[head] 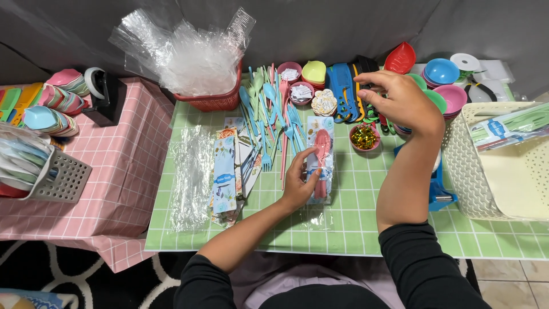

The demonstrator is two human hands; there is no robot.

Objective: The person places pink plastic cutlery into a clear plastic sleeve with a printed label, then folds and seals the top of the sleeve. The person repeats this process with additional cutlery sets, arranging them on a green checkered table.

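Observation:
My left hand (299,176) rests on a clear bag (321,157) lying on the green checked table (354,229); the bag holds a printed card and red plastic cutlery. My right hand (400,97) reaches over the back of the table, fingers pinched near a row of blue and black combs (343,86); I cannot tell if it holds anything. A small pink bowl of gold sequins (363,137) sits just below that hand. Loose pastel spoons and forks (269,114) lie left of the bag.
A red basket of clear bags (211,100) stands at back left. Printed cards (224,174) and a flat clear bag (191,177) lie left. A cream basket (503,166) with packed sets sits right. Coloured bowls (443,74) at back. A pink table (114,166) with dishes is further left.

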